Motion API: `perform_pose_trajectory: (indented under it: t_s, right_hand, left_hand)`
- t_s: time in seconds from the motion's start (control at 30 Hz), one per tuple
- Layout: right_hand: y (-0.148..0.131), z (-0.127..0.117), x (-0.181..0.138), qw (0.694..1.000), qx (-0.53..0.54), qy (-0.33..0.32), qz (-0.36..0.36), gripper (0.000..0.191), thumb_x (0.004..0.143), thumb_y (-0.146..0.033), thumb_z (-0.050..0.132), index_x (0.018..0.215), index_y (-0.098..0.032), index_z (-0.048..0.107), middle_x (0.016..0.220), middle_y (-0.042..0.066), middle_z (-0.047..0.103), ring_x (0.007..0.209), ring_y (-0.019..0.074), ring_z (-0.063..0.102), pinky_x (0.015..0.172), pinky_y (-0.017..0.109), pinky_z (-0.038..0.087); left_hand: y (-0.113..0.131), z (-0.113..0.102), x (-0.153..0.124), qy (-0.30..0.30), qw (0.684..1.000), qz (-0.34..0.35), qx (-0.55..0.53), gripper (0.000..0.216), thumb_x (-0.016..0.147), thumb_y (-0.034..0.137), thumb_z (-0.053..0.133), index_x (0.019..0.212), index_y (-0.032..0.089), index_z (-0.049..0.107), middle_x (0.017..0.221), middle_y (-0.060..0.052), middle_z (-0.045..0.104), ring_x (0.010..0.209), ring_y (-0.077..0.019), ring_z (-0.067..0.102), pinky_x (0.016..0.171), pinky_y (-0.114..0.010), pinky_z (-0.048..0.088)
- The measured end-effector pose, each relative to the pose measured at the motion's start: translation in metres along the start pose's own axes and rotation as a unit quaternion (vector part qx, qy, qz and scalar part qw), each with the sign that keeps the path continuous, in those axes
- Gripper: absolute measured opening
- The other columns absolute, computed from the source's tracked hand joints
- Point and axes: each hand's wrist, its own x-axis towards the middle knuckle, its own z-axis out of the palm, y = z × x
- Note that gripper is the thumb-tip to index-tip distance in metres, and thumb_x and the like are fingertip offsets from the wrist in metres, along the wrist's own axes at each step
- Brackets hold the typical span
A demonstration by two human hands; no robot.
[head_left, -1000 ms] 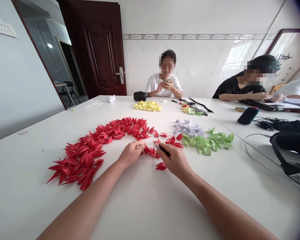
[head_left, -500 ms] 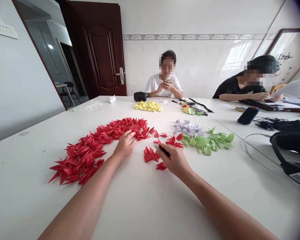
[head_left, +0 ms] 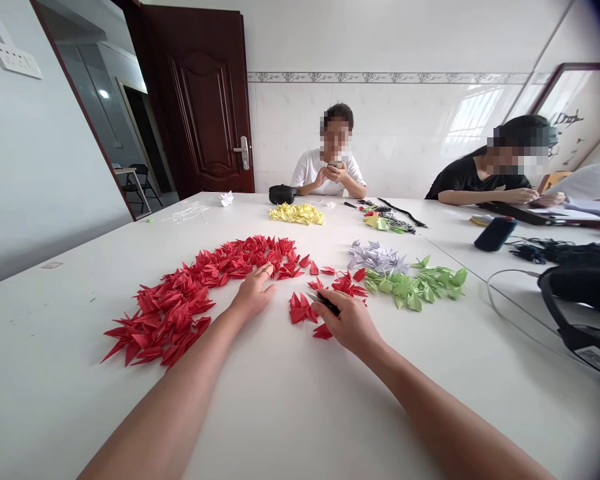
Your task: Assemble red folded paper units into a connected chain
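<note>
A long heap of red folded paper pieces [head_left: 190, 293] curves across the white table [head_left: 290, 400]. My left hand [head_left: 253, 293] rests at the heap's near edge, fingers stretched out and touching the red pieces. My right hand [head_left: 347, 323] lies to the right, closed on a thin dark tool [head_left: 325, 303] that points left. A small cluster of red pieces [head_left: 300, 310] lies between my two hands, and one loose red piece [head_left: 323, 331] sits by my right thumb.
Green pieces [head_left: 415, 283], pale lilac pieces [head_left: 375, 253] and yellow pieces [head_left: 296, 213] lie in piles farther off. Headphones with a cable [head_left: 575, 300] sit at the right. Two people sit at the far side; one holds a phone [head_left: 336, 164].
My left hand let go of the small red cluster, reached up-left to the big red heap and opened flat on it. My right hand stayed put with the tool.
</note>
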Motion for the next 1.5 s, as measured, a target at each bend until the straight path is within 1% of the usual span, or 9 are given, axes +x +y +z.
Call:
perform_pose_trajectory:
  t_s: [0.17, 0.27, 0.37, 0.53, 0.7, 0.93, 1.03, 1.2, 1.5]
  right_hand:
    - [0.001, -0.001, 0.000, 1.000, -0.003, -0.007, 0.007, 0.025, 0.083, -0.033, 0.047, 0.096, -0.020, 0.064, 0.082, 0.004, 0.066, 0.072, 0.0169, 0.060, 0.060, 0.024, 0.043]
    - [0.001, -0.001, 0.000, 1.000, 0.007, -0.006, 0.002, 0.027, 0.083, -0.033, 0.047, 0.099, -0.019, 0.063, 0.083, 0.005, 0.066, 0.073, 0.0173, 0.061, 0.062, 0.025, 0.044]
    - [0.001, 0.000, 0.000, 1.000, 0.018, -0.003, -0.001, 0.027, 0.083, -0.033, 0.047, 0.100, -0.019, 0.063, 0.086, 0.005, 0.066, 0.074, 0.0176, 0.062, 0.063, 0.025, 0.045]
    - [0.001, 0.001, 0.001, 1.000, 0.017, -0.001, -0.005, 0.028, 0.084, -0.034, 0.046, 0.100, -0.020, 0.063, 0.086, 0.005, 0.066, 0.074, 0.0172, 0.062, 0.063, 0.025, 0.045]
    - [0.000, 0.000, 0.001, 0.999, 0.029, 0.002, -0.013, 0.026, 0.085, -0.033, 0.046, 0.099, -0.020, 0.064, 0.087, 0.005, 0.066, 0.076, 0.0166, 0.061, 0.065, 0.024, 0.045]
    - [-0.005, -0.001, 0.000, 0.999, 0.043, -0.012, -0.023, 0.026, 0.087, -0.033, 0.044, 0.093, -0.021, 0.066, 0.081, 0.004, 0.066, 0.071, 0.0152, 0.060, 0.061, 0.022, 0.044]
    - [-0.006, -0.001, -0.001, 0.997, 0.061, -0.033, -0.035, 0.027, 0.088, -0.032, 0.042, 0.091, -0.020, 0.066, 0.074, 0.003, 0.064, 0.064, 0.0127, 0.058, 0.058, 0.021, 0.043]
    - [-0.008, -0.003, -0.001, 0.994, 0.082, -0.052, -0.049, 0.028, 0.088, -0.033, 0.041, 0.089, -0.019, 0.065, 0.067, 0.001, 0.059, 0.058, 0.0106, 0.052, 0.053, 0.021, 0.041]
    - [-0.010, -0.005, 0.000, 0.990, 0.124, -0.052, -0.030, 0.029, 0.088, -0.034, 0.041, 0.090, -0.018, 0.065, 0.066, 0.001, 0.057, 0.058, 0.0100, 0.049, 0.051, 0.021, 0.039]
  left_hand:
    - [0.006, -0.004, -0.005, 0.088, 0.984, -0.023, -0.152, 0.043, 0.076, 0.039, 0.050, 0.111, 0.015, 0.057, 0.126, -0.011, 0.052, 0.118, -0.0227, 0.045, 0.097, -0.034, 0.035]
    - [0.015, -0.002, -0.009, 0.093, 0.973, -0.036, -0.209, 0.040, 0.073, 0.042, 0.055, 0.103, 0.015, 0.061, 0.110, -0.011, 0.061, 0.099, -0.0222, 0.057, 0.086, -0.034, 0.044]
    - [0.026, 0.005, -0.014, 0.069, 0.969, -0.048, -0.231, 0.041, 0.067, 0.038, 0.063, 0.102, 0.017, 0.061, 0.100, -0.008, 0.065, 0.082, -0.0199, 0.062, 0.078, -0.034, 0.048]
    - [0.039, 0.015, -0.023, 0.005, 0.967, -0.015, -0.253, 0.035, 0.069, 0.028, 0.061, 0.101, 0.016, 0.059, 0.103, -0.008, 0.063, 0.089, -0.0193, 0.061, 0.078, -0.032, 0.049]
    - [0.047, 0.019, -0.031, -0.014, 0.972, 0.037, -0.231, 0.022, 0.071, 0.027, 0.058, 0.090, 0.017, 0.063, 0.102, -0.008, 0.062, 0.097, -0.0189, 0.057, 0.085, -0.030, 0.046]
    - [0.057, 0.013, -0.036, -0.066, 0.951, 0.004, -0.301, 0.019, 0.074, 0.027, 0.054, 0.086, 0.015, 0.063, 0.095, -0.007, 0.064, 0.089, -0.0185, 0.058, 0.082, -0.032, 0.045]
    - [0.058, 0.012, -0.036, -0.068, 0.937, -0.014, -0.343, 0.020, 0.075, 0.027, 0.051, 0.084, 0.015, 0.064, 0.091, -0.006, 0.064, 0.089, -0.0187, 0.057, 0.084, -0.034, 0.045]
    - [0.059, 0.011, -0.036, -0.053, 0.925, -0.043, -0.374, 0.018, 0.072, 0.026, 0.055, 0.080, 0.014, 0.065, 0.088, -0.007, 0.065, 0.088, -0.0187, 0.058, 0.086, -0.036, 0.044]
    - [0.057, 0.010, -0.036, -0.055, 0.913, -0.030, -0.403, 0.013, 0.070, 0.021, 0.057, 0.076, 0.013, 0.065, 0.081, -0.006, 0.066, 0.083, -0.0187, 0.060, 0.086, -0.038, 0.044]
